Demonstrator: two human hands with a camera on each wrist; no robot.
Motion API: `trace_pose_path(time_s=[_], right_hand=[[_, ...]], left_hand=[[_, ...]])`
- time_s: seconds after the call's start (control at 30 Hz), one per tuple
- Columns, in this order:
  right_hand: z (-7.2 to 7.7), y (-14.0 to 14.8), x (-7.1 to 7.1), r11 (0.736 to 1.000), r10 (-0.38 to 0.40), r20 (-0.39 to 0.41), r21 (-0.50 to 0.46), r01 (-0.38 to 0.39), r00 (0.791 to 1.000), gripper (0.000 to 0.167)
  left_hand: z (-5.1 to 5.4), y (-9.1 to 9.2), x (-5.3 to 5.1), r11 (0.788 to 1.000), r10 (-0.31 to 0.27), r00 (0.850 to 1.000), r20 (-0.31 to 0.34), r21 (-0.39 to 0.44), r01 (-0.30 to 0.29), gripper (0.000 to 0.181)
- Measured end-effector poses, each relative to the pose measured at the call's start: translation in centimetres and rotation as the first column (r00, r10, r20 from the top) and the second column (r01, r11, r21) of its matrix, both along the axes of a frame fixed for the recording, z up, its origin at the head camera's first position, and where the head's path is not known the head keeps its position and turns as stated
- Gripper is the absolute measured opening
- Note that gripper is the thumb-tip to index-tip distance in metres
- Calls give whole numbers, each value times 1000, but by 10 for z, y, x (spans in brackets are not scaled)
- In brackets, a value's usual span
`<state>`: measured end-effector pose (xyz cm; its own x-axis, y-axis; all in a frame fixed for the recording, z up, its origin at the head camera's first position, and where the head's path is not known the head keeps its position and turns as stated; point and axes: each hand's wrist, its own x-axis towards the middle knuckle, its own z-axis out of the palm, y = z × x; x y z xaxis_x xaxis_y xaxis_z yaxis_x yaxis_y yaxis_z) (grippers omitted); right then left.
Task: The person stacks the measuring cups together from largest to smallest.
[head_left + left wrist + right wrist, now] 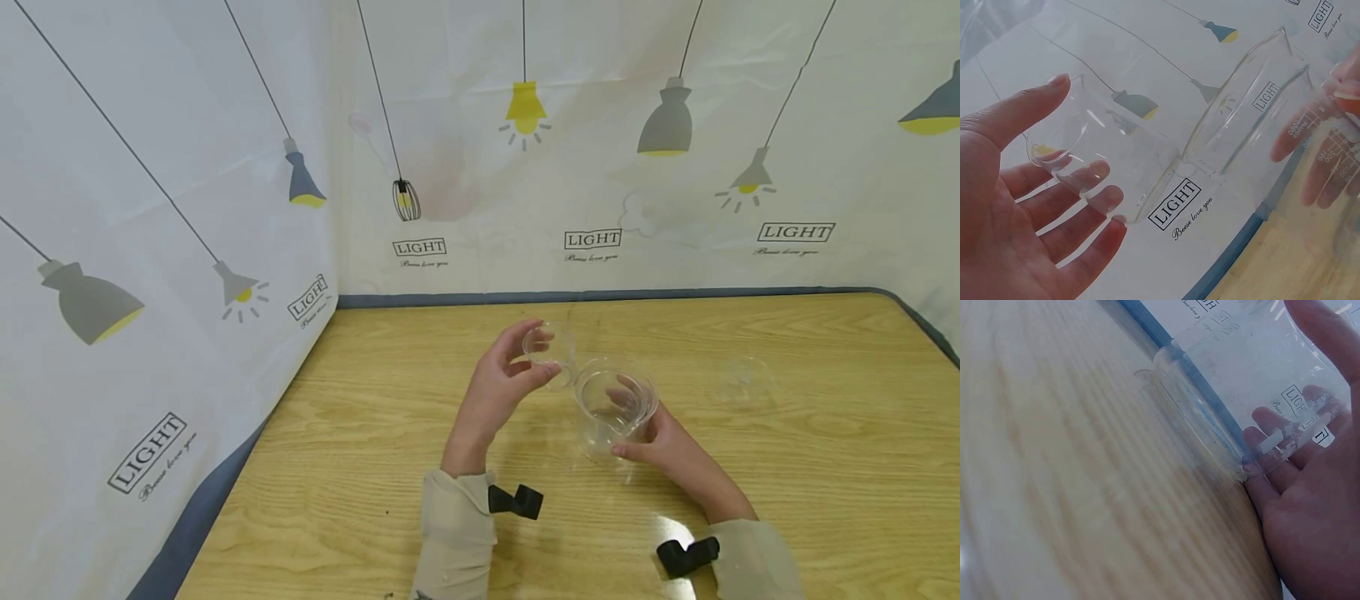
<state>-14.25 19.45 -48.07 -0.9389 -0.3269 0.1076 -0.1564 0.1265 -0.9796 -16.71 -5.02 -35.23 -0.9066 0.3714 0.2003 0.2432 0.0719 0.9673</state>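
My left hand (492, 392) holds a small clear cup (1125, 159) between its thumb and fingers, tilted on its side in the left wrist view. Right beside it, my right hand (670, 446) grips a larger clear beaker (597, 429) around its right side. Printed volume marks (1329, 150) show on the beaker's wall, and its rim has a pouring spout. Cup and beaker are close together at the beaker's rim; whether they touch is hard to tell. In the right wrist view the beaker's base (1200, 419) is low over the table.
Another clear, see-through object (746, 379) lies on the wooden table (337, 467) to the right; its kind is unclear. A white cloth printed with lamps (480, 192) hangs behind and at the left. Black wrist mounts (517, 502) sit on both sleeves.
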Motion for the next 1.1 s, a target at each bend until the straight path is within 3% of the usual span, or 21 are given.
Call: trace_pose_path(time_s=[0.63, 0.93, 1.1], right_hand=[[1, -1, 0, 1000, -21, 29, 10, 21, 999, 85], [0, 0, 0, 1000, -8, 14, 11, 8, 1000, 85], [0, 0, 0, 1000, -7, 14, 16, 6, 1000, 85]], left_hand=[[0, 6, 0, 1000, -20, 1000, -14, -7, 20, 51], [-25, 7, -15, 1000, -18, 1000, -24, 0, 18, 52], [-24, 9, -13, 1000, -21, 999, -26, -12, 21, 53]])
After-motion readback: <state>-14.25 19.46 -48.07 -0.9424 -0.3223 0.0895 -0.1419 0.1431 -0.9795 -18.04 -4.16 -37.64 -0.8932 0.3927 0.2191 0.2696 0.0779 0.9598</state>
